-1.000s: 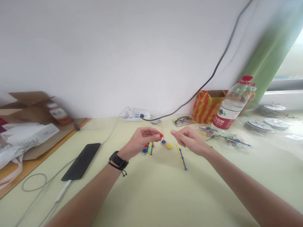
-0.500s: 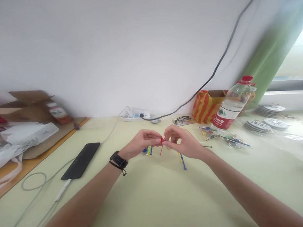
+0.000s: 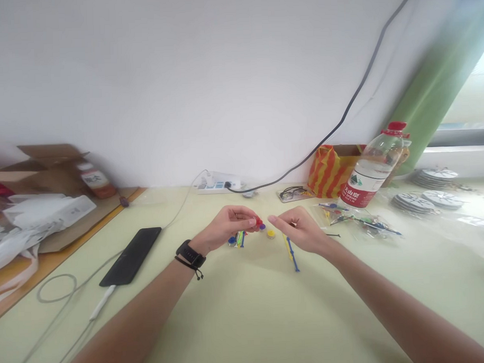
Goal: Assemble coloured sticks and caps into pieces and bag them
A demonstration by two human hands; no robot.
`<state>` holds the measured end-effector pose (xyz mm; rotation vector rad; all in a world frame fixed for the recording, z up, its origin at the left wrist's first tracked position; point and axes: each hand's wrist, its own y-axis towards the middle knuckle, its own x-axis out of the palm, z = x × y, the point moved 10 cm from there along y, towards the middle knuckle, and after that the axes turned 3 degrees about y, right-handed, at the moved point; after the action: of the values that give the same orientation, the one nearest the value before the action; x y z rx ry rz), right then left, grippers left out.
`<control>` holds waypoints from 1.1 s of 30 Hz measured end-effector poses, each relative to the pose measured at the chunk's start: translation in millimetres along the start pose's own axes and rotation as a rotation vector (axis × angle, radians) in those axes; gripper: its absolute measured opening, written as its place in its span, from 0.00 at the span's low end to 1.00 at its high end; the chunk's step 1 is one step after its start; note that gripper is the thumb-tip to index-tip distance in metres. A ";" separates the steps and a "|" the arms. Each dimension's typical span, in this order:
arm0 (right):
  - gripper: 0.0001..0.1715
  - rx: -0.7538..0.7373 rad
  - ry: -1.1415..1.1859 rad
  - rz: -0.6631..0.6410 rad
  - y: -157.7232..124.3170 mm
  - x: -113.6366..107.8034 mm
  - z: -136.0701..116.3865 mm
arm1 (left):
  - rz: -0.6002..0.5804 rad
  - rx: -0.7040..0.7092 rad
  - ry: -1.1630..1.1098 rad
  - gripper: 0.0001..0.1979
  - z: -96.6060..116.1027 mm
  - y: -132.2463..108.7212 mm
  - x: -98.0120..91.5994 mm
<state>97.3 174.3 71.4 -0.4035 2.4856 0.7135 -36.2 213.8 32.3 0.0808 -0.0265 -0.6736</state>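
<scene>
A small red piece (image 3: 258, 222) is pinched between the thumb and fingers of my left hand (image 3: 230, 227), which wears a black watch. Just to the right, my right hand (image 3: 301, 229) is closed, its thumb pointing left toward the red piece without touching it. Whatever its curled fingers hold is hidden. Between the hands lie a yellow round piece (image 3: 271, 234) and a purple one (image 3: 262, 228). Below my left hand are a blue round piece (image 3: 232, 240) and thin coloured sticks (image 3: 241, 238). A blue stick (image 3: 293, 255) lies beneath my right hand beside a yellow one.
On the left lie a black phone (image 3: 130, 257) with cables and a cardboard box (image 3: 59, 166). A power strip (image 3: 218, 184) is against the wall. To the right stand a striped bag (image 3: 324, 170), a large bottle (image 3: 371, 171), bagged parts (image 3: 362, 223) and stacked discs (image 3: 411, 203).
My right hand has moved off the red piece, opening a gap between the hands. The thin red stick between them no longer shows, and the yellow and purple round pieces have come into view.
</scene>
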 end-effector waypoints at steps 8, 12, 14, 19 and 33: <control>0.18 -0.036 0.090 0.070 2.4 -9.1 -13.5 | -0.006 -0.008 0.001 0.13 -1.1 0.2 0.0; 0.13 -0.043 0.077 0.048 2.6 -9.1 -17.1 | -0.031 -0.048 -0.018 0.14 -4.5 -0.6 2.7; 0.13 -0.048 0.051 0.066 2.5 -14.4 -18.5 | -0.050 -0.059 -0.029 0.15 -5.3 -1.0 4.5; 0.12 -0.095 0.054 0.123 2.4 -29.9 -20.9 | -0.083 -0.066 -0.064 0.15 -5.9 -1.6 6.5; 0.13 -0.093 0.057 0.113 2.5 -37.1 -19.2 | -0.123 -0.069 -0.066 0.18 -7.3 -2.9 10.9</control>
<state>119.1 170.6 106.9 -0.3227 2.5517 0.8766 -29.1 205.2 24.8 -0.0060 -0.0619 -0.7990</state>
